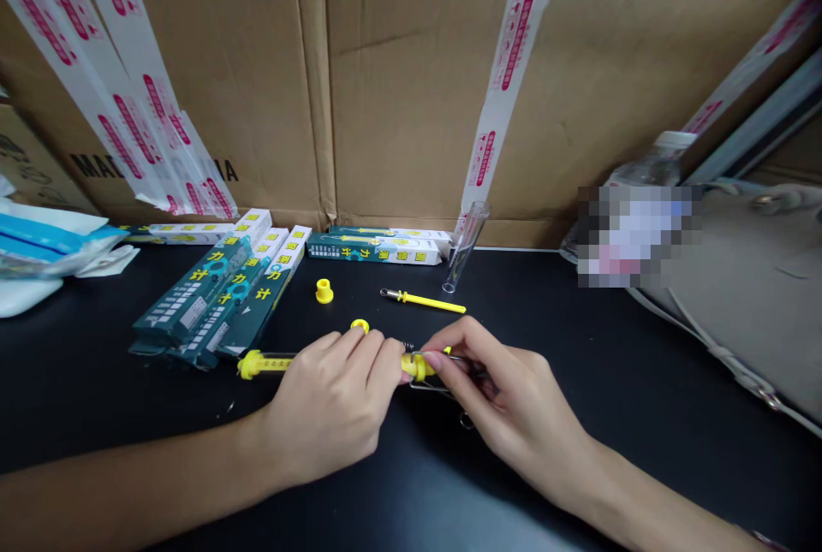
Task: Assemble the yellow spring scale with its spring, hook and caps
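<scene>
A yellow spring scale (270, 364) lies crosswise just above the black table, its middle hidden under my fingers. My left hand (343, 398) is wrapped round its body. At its right end, my right hand (507, 398) pinches thumb and forefinger on a thin metal wire piece by the yellow end cap. Part of that wire hangs below the cap; the rest is hidden by the fingers. Beyond my hands lie a yellow flanged cap (324, 292), a small yellow ring-shaped part (360, 327) and a yellow rod (433, 304) with a metal spring end. A clear tube (463, 257) stands tilted behind the rod.
Several green and white spring scale boxes (211, 295) lie at the left, with more boxes (376, 251) against the large cardboard cartons (411, 90). A blue and white packet (51, 235) sits far left. A plastic bottle (664, 160) and a grey bag (751, 278) take up the right side.
</scene>
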A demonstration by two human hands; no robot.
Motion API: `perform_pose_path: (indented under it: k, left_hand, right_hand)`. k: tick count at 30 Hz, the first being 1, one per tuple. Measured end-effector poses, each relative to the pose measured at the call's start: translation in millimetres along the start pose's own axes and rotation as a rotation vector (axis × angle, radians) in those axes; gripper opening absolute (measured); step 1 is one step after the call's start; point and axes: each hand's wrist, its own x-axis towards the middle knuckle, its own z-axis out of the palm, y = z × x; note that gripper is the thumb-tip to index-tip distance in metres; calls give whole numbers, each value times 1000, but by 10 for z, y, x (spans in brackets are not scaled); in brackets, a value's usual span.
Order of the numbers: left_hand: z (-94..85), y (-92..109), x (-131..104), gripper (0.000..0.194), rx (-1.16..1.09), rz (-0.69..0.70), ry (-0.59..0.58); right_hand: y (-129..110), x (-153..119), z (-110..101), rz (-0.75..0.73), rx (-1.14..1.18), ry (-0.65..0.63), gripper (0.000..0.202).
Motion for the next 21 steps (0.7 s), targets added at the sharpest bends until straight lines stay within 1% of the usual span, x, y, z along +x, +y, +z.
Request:
perform_pose_path:
  k: [5,6,9,10,12,14,17,21]
  left_hand:
    - [-6,-2,2,28,-36,11,-15]
    - [-11,4,7,31,-45,11,-14]
    - [-25,22,27,46,-49,-4,3]
    - [-27,25,33,46,-36,-10,4]
    - [-27,23,40,40,-8,-14,2]
    - [-22,14,40,37,2,-13,-4]
    - [-14,-1,31,36,-1,-8,11]
    - [-13,-1,23,37,-42,16,23]
  right_hand:
    - [-21,10,8,28,3,17,10]
    - [-23,6,10,27,-4,25,10]
    - [-21,-14,23,31,-35,35,10]
    - [-19,-23,31,36,-50,33,9]
    - [-15,-41,49,35,-91,35,10]
    - [-12,-55,69,-2,-140,47,17]
    - [-4,-67,91,-83,-218,39,22]
    - [29,-68,93,-124,-322,29,28]
